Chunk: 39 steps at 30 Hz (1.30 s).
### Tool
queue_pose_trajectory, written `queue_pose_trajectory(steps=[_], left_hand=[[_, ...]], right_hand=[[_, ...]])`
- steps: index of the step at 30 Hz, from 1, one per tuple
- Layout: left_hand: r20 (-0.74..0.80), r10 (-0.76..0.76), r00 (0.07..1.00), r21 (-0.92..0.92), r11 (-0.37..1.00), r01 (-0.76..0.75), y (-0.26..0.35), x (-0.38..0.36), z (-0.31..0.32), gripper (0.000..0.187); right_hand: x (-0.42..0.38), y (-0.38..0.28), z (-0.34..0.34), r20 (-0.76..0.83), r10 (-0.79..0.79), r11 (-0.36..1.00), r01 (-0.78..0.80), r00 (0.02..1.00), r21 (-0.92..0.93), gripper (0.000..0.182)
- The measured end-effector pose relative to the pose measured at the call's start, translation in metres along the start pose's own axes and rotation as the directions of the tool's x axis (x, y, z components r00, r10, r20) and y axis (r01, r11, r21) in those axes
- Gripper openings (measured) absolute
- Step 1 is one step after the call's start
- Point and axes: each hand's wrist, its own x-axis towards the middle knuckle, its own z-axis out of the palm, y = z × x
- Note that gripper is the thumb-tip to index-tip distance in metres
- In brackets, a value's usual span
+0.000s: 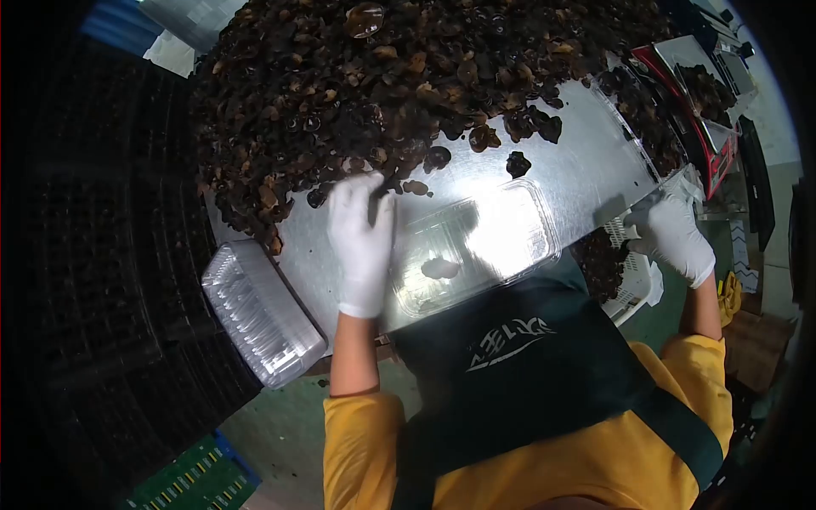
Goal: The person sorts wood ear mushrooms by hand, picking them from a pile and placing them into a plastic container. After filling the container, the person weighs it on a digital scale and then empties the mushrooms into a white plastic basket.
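Note:
My left hand point(361, 242), in a white glove, is over the metal table at the near edge of a large heap of dark wood ear mushrooms point(340, 102). Its thumb stands apart from the fingers, and nothing shows between them. Beside it lies a clear plastic tray point(472, 246) with a pale round spot in it. My right hand point(674, 234), gloved too, hangs past the table's right edge above a white plastic basket point(633, 289) of dark pieces. Its thumb and fingertips look parted. A filled clear tray point(642, 119) sits just beyond that hand.
Stacked clear trays point(259, 310) stand at the table's point(586, 161) left corner. Black crates point(93, 229) rise on the left. At the right is a red-edged device point(718, 161), perhaps a scale, with mushrooms on top. Several loose mushrooms lie near the heap.

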Motion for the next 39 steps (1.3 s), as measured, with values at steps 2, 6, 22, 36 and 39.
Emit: queue_pose_trajectory(steps=[2,6,22,36,39], left_hand=[[0.019,0.023,1.0,0.239,0.971,-0.027,-0.011,0.016,0.009,0.031],[-0.001,-0.153,0.988,-0.046,0.987,0.153,-0.032,0.023,0.015,0.028],[0.085,-0.093,0.992,-0.247,0.963,0.112,0.012,0.005,-0.004,0.029],[0.041,-0.426,0.904,-0.471,0.79,0.394,0.018,0.072,0.019,0.006],[0.159,-0.268,0.95,-0.451,0.836,0.312,0.068,0.035,0.029,0.007]], right_hand=[[0.012,0.004,0.009,-0.03,-0.026,0.999,0.025,0.999,-0.037,0.029],[0.091,-0.046,0.015,-0.539,-0.275,0.911,0.395,0.796,0.119,0.039],[0.209,-0.129,0.028,-0.738,-0.227,0.709,0.627,0.636,0.322,0.012],[0.096,-0.068,0.036,-0.561,-0.328,0.732,0.58,0.76,0.357,0.019],[0.083,-0.027,0.005,-0.587,-0.086,0.793,0.412,0.805,0.449,0.014]])
